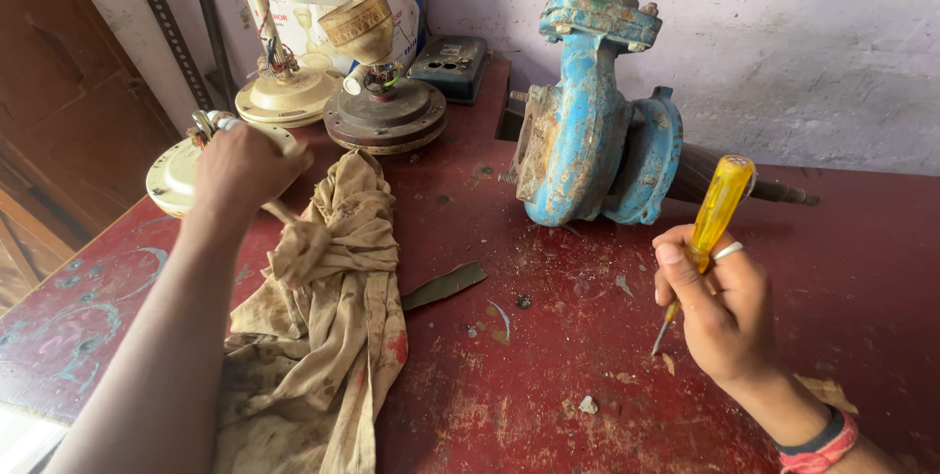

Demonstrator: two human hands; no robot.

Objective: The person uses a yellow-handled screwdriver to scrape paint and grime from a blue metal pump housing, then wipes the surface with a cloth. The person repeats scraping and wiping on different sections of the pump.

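Head view: a worn red workbench [548,386] seen from above, with both of the person's hands over it.
Left hand [243,166]: at 10 o'clock, fingers curled closed around a bunched end of the stained beige rag [323,337], and resting against the cream fan motor housing [176,175] at the bench's left edge.
Rag: draped from the left hand down toward 7 o'clock, lying flat on the bench.
Right hand [720,312]: at 4 o'clock, fingers wrapped closed around the yellow-handled screwdriver [707,229]; a ring sits on one finger and a red-and-black band on the wrist.
Screwdriver: tilted, clear yellow handle up toward 2 o'clock, metal tip pointing down just above the bench surface.
Blue pump casing [587,141]: at 12 o'clock, upright on the bench, a rusty pipe rising from its top and a dark shaft running out toward 3 o'clock.
Fan motors [384,112]: two at 11 o'clock, behind the rag, with stems and loose wires showing.
Dark metal strip [443,286]: at centre, just beside the rag's right edge.
Debris: small chips and flakes scattered between the two hands.
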